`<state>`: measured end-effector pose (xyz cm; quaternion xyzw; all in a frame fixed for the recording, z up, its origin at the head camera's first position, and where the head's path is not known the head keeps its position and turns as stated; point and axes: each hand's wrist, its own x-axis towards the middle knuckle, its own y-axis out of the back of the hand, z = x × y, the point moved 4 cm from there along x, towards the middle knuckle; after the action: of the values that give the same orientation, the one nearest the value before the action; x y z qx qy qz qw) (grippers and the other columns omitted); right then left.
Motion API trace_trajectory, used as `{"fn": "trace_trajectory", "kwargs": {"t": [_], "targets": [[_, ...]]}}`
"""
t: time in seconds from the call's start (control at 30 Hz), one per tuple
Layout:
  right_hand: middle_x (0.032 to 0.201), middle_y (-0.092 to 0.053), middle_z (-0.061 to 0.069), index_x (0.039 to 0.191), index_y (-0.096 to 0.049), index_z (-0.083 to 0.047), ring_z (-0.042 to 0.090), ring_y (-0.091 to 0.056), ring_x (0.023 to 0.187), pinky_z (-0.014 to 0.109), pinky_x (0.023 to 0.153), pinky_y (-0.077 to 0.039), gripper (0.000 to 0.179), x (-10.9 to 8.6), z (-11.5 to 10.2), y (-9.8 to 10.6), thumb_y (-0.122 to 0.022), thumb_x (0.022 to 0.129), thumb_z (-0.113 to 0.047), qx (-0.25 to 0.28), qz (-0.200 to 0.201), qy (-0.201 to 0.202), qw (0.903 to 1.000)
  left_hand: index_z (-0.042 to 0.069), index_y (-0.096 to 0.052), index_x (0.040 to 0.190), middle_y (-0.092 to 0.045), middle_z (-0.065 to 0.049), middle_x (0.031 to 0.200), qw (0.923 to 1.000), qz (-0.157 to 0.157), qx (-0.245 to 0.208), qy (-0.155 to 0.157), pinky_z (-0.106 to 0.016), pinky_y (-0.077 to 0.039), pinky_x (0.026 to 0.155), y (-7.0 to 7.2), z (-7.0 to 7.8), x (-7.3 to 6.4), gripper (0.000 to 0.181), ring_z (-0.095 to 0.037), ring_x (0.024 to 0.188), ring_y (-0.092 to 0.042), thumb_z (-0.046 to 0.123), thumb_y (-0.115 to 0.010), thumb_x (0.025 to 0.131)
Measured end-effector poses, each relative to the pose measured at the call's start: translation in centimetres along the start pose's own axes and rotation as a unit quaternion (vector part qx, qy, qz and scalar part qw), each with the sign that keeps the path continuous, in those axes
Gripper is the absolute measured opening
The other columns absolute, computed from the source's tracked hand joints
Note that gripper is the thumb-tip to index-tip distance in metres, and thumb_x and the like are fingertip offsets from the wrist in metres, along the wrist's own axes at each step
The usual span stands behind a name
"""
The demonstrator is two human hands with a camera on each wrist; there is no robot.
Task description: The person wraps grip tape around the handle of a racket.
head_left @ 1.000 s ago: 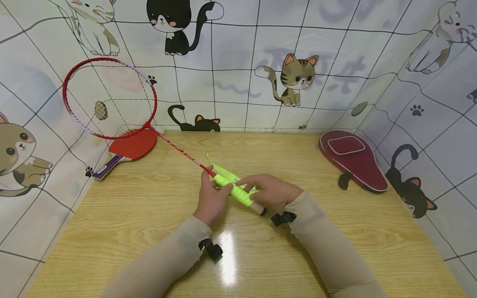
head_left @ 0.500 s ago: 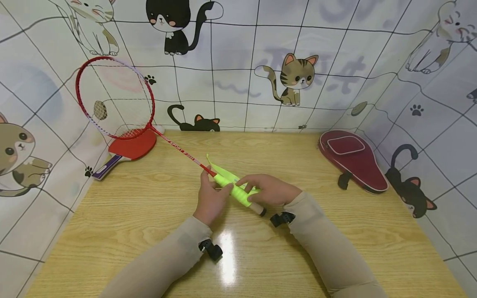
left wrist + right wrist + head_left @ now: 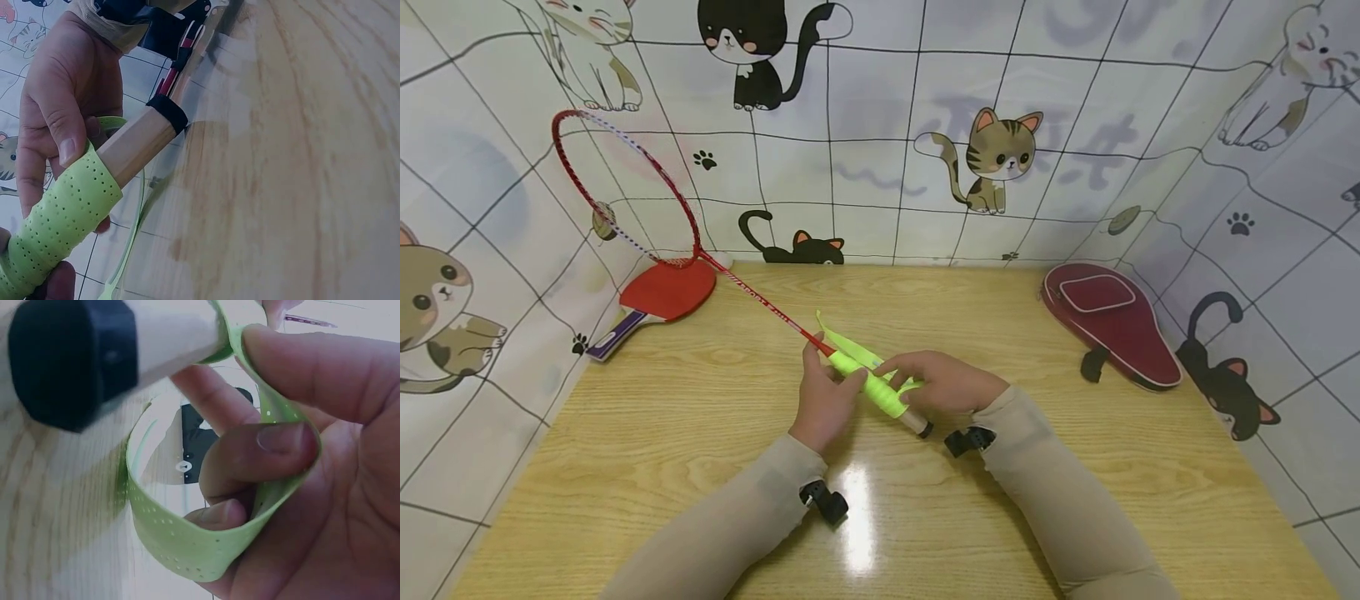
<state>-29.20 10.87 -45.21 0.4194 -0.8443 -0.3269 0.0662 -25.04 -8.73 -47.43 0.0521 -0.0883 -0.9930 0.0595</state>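
A red badminton racket (image 3: 760, 300) slants across the middle, its head raised at the back left. My left hand (image 3: 827, 396) holds its handle between thumb and fingers near the shaft. Perforated yellow-green grip tape (image 3: 69, 212) is wound round most of the handle. Bare wood (image 3: 137, 144) shows below the winding, ending in a black butt end (image 3: 69, 362). At the winding's lower edge, my right hand (image 3: 943, 382) pinches the tape under its thumb, fingers curled inside a loose loop (image 3: 187, 550). The tape's free tail (image 3: 850, 343) lies behind the handle.
A red table tennis bat (image 3: 673, 289) lies at the back left, overlapped by the racket head in the head view. A dark red bat case (image 3: 1108, 321) lies at the right. Cat-patterned sheets (image 3: 880, 133) line the sides of the wooden table (image 3: 700, 433).
The racket has rolled about its shaft, so its head now appears narrower and more edge-on. The butt end has shifted slightly left. Both hands stay in nearly the same place.
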Motion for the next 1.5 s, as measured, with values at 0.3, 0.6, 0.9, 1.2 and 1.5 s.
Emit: {"fn": "trace_trajectory", "kwargs": {"t": [0.3, 0.6, 0.9, 1.2, 1.5], "targets": [[0.139, -0.067, 0.008, 0.153, -0.055, -0.023, 0.027, -0.065, 0.127, 0.054, 0.106, -0.051, 0.058, 0.16, 0.4, -0.28, -0.064, 0.098, -0.007, 0.008, -0.004, -0.012, 0.9999, 0.019, -0.008, 0.169, -0.069, -0.022, 0.12, 1.0, -0.005, -0.006, -0.003, -0.031, -0.052, 0.077, -0.03, 0.04, 0.02, 0.097, -0.026, 0.098, -0.071, 0.017, -0.069, 0.094], [0.121, -0.073, 0.003, 0.148, -0.058, -0.023, 0.021, -0.068, 0.114, 0.051, 0.101, -0.053, 0.055, 0.26, 0.27, -0.32, -0.073, 0.095, -0.012, 0.009, -0.004, 0.002, 0.9999, 0.014, -0.009, 0.168, -0.065, -0.021, 0.126, 1.0, -0.004, -0.001, -0.008, -0.034, -0.055, 0.082, -0.05, -0.17, 0.05, 0.098, -0.03, 0.101, -0.07, 0.024, -0.076, 0.097], [0.127, -0.072, 0.003, 0.151, -0.056, -0.022, 0.019, -0.068, 0.118, 0.054, 0.107, -0.05, 0.058, 0.21, 0.28, -0.2, -0.067, 0.097, -0.005, 0.006, -0.014, 0.01, 0.9998, 0.012, -0.012, 0.165, -0.065, -0.025, 0.13, 0.9997, -0.004, -0.02, -0.01, -0.038, -0.056, 0.085, -0.1, -0.01, -0.04, 0.091, -0.034, 0.105, -0.071, 0.016, -0.073, 0.097], [0.129, -0.071, 0.005, 0.154, -0.053, -0.026, 0.021, -0.067, 0.12, 0.047, 0.099, -0.055, 0.061, 0.18, 0.53, -0.34, -0.068, 0.097, -0.008, 0.009, -0.013, -0.005, 0.9999, 0.011, -0.015, 0.164, -0.063, -0.027, 0.132, 0.9994, 0.001, -0.033, -0.001, -0.032, -0.052, 0.08, -0.17, -0.04, 0.09, 0.088, -0.034, 0.106, -0.071, 0.01, -0.068, 0.094], [0.122, -0.074, 0.006, 0.15, -0.057, -0.02, 0.022, -0.068, 0.117, 0.05, 0.103, -0.053, 0.059, 0.37, 0.44, -0.24, -0.074, 0.094, -0.011, -0.029, 0.008, -0.006, 0.9995, 0.015, -0.015, 0.165, -0.065, -0.026, 0.126, 0.9991, -0.007, -0.038, -0.018, -0.031, -0.053, 0.08, -0.17, -0.09, 0.13, 0.088, -0.031, 0.099, -0.071, 0.012, -0.07, 0.096]]}}
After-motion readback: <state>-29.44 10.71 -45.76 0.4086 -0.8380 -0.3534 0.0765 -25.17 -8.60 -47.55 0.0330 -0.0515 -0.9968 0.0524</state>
